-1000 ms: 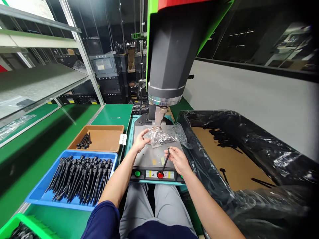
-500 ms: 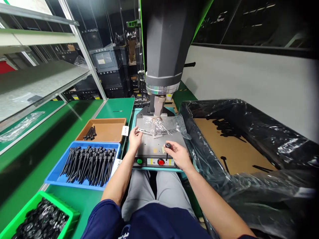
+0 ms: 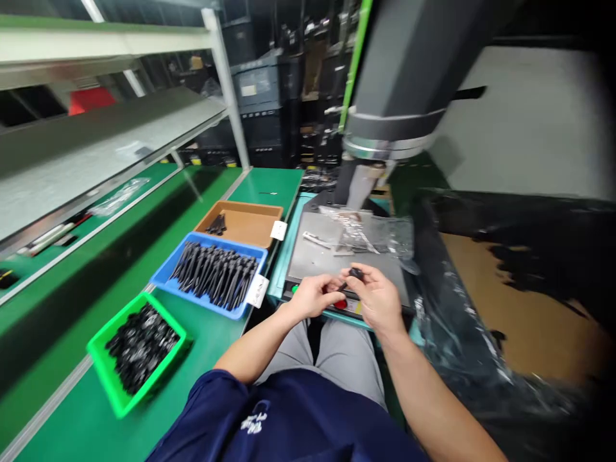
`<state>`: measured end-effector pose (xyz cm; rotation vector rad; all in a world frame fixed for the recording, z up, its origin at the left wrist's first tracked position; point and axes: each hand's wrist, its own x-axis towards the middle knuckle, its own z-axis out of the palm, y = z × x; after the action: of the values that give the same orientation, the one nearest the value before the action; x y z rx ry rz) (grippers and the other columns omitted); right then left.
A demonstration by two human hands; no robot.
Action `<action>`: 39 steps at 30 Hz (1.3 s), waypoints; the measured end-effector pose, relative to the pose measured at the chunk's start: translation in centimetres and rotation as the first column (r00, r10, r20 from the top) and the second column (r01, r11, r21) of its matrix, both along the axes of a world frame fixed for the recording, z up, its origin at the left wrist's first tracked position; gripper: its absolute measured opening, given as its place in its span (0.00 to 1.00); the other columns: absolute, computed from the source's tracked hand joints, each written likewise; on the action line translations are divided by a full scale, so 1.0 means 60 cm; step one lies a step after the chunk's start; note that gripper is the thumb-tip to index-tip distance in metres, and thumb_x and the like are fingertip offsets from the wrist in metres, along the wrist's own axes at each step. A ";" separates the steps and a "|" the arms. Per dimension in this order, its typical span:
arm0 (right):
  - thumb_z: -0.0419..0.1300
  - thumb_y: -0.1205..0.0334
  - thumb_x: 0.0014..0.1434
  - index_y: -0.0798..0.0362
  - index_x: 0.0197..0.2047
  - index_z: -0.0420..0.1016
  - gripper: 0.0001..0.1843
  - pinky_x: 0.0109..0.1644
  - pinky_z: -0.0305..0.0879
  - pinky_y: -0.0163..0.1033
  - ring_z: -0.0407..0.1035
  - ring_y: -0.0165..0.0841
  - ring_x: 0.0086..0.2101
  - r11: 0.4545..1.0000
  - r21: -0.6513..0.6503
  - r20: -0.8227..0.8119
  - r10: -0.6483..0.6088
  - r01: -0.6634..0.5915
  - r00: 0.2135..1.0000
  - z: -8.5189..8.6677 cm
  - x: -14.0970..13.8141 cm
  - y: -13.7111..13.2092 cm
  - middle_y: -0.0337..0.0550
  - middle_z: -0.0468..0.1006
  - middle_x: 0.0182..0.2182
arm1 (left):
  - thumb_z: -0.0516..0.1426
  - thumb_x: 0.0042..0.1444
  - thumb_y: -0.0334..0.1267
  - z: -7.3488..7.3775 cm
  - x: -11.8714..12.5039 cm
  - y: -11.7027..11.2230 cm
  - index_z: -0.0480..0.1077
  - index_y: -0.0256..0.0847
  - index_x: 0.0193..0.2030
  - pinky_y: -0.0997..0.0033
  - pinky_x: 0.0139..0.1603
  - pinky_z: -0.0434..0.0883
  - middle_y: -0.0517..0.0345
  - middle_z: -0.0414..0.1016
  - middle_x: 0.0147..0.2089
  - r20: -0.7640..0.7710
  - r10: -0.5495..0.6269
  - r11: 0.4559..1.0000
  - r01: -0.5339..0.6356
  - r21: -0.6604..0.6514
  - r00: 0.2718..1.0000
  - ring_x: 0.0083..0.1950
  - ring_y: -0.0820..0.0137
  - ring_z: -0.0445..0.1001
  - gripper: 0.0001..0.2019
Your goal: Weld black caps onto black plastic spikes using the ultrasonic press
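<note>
A black rod-like part with a round head (image 3: 356,273) is held between my hands above the front edge of the grey machine plate (image 3: 315,260). The fingers of my right hand (image 3: 382,300) close round its head. My left hand (image 3: 315,298) pinches the thin shaft, which points toward the left. Fingers cover much of the shaft. Behind my hands, clear plastic film (image 3: 359,231) lies on the plate under the machine's pressing head (image 3: 363,186). The red button (image 3: 340,304) shows just below my fingers, and the green button (image 3: 295,289) is partly hidden by my left hand.
On the left are a blue tray (image 3: 161,273) of similar black parts, a brown tray (image 3: 250,221) with several more, and a green bin (image 3: 120,401) of small black pieces. To the right stands a box lined with black plastic (image 3: 452,308), with dark parts on its cardboard.
My left hand has left the plate's left side and come to the part in my right hand. The part has tilted from upright to slanting. The view has swung left.
</note>
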<state>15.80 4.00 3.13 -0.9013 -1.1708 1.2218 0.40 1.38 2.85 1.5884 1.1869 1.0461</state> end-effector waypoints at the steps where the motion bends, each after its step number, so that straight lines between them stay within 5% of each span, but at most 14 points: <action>1: 0.73 0.50 0.45 0.51 0.48 0.72 0.29 0.43 0.74 0.43 0.75 0.37 0.40 1.000 -0.005 -0.019 0.013 -0.013 1.000 0.000 -0.002 -0.001 0.48 0.80 0.41 | 0.62 0.53 0.43 0.004 -0.015 -0.008 0.75 0.39 0.39 0.72 0.33 0.67 0.58 0.76 0.30 -0.030 0.007 1.000 -0.007 0.005 1.000 0.31 0.71 0.71 0.11; 3: 0.72 0.50 0.46 0.50 0.52 0.70 0.32 0.41 0.75 0.42 0.75 0.38 0.43 0.999 -0.006 -0.030 0.045 -0.045 0.999 -0.001 -0.005 -0.001 0.49 0.78 0.45 | 0.61 0.54 0.43 0.015 -0.057 -0.025 0.76 0.39 0.39 0.72 0.35 0.67 0.58 0.76 0.31 -0.085 0.060 0.998 -0.058 0.028 0.995 0.32 0.69 0.72 0.10; 6: 0.69 0.48 0.50 0.50 0.51 0.70 0.28 0.36 0.75 0.41 0.76 0.39 0.39 0.995 -0.035 0.005 0.096 -0.096 0.995 -0.010 -0.005 0.001 0.50 0.78 0.43 | 0.61 0.53 0.41 0.030 -0.146 -0.056 0.77 0.41 0.39 0.70 0.39 0.69 0.55 0.77 0.37 -0.140 0.308 0.948 -0.291 0.130 0.941 0.37 0.67 0.73 0.09; 8: 0.69 0.47 0.50 0.51 0.48 0.72 0.26 0.33 0.75 0.41 0.77 0.39 0.37 0.988 -0.075 0.033 0.139 -0.136 0.990 -0.019 -0.003 0.000 0.49 0.79 0.39 | 0.61 0.52 0.39 0.036 -0.219 -0.080 0.78 0.42 0.39 0.69 0.41 0.69 0.53 0.77 0.40 -0.195 0.512 0.856 -0.478 0.198 0.836 0.40 0.66 0.73 0.08; 11: 0.70 0.45 0.48 0.51 0.45 0.73 0.26 0.31 0.76 0.40 0.77 0.38 0.33 0.974 -0.137 0.043 0.185 -0.177 0.982 -0.033 -0.004 -0.004 0.48 0.80 0.36 | 0.61 0.52 0.36 0.036 -0.334 -0.111 0.79 0.41 0.39 0.65 0.45 0.69 0.53 0.77 0.37 -0.352 0.732 0.674 -0.697 0.244 0.584 0.38 0.64 0.74 0.08; 14: 0.72 0.44 0.45 0.51 0.44 0.74 0.28 0.30 0.75 0.37 0.76 0.36 0.31 0.965 -0.195 0.027 0.185 -0.177 0.982 -0.043 -0.007 -0.007 0.47 0.80 0.34 | 0.60 0.53 0.34 0.030 -0.434 -0.133 0.79 0.39 0.40 0.62 0.49 0.68 0.50 0.78 0.38 -0.531 0.761 0.561 -0.789 0.250 0.373 0.41 0.60 0.75 0.09; 17: 0.72 0.43 0.44 0.51 0.44 0.74 0.28 0.29 0.75 0.35 0.76 0.36 0.31 0.960 -0.221 0.031 0.181 -0.170 0.983 -0.048 -0.011 -0.009 0.47 0.80 0.34 | 0.60 0.54 0.34 0.021 -0.496 -0.140 0.79 0.39 0.42 0.60 0.51 0.68 0.46 0.79 0.40 -0.672 0.689 0.514 -0.837 0.189 0.271 0.44 0.56 0.76 0.10; 27: 0.72 0.40 0.42 0.51 0.44 0.74 0.32 0.30 0.76 0.34 0.76 0.35 0.30 0.954 -0.264 0.089 0.170 -0.141 0.981 -0.057 -0.004 -0.015 0.48 0.80 0.35 | 0.60 0.54 0.32 -0.003 -0.561 -0.099 0.79 0.38 0.45 0.59 0.54 0.68 0.43 0.79 0.47 -0.778 0.586 0.512 -0.848 0.138 0.227 0.50 0.56 0.75 0.12; 34: 0.75 0.42 0.37 0.54 0.42 0.74 0.34 0.34 0.76 0.31 0.76 0.34 0.31 0.918 -0.382 0.075 0.146 -0.107 0.986 -0.046 0.018 -0.033 0.46 0.80 0.34 | 0.60 0.55 0.35 -0.008 -0.566 -0.088 0.78 0.40 0.47 0.66 0.52 0.70 0.49 0.80 0.47 -0.826 0.513 0.540 -0.835 0.100 0.233 0.50 0.61 0.76 0.13; 39: 0.76 0.43 0.33 0.52 0.39 0.76 0.33 0.33 0.75 0.30 0.75 0.33 0.30 0.913 -0.408 0.081 0.045 -0.008 0.996 -0.070 0.067 -0.041 0.46 0.80 0.33 | 0.60 0.55 0.38 0.002 -0.563 -0.087 0.78 0.39 0.45 0.65 0.51 0.70 0.46 0.80 0.46 -0.867 0.449 0.561 -0.823 0.084 0.217 0.48 0.60 0.76 0.12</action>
<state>19.81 1.52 -1.06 -1.2649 -1.0139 1.4930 -33.37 -3.84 2.98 1.1664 2.7689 0.3298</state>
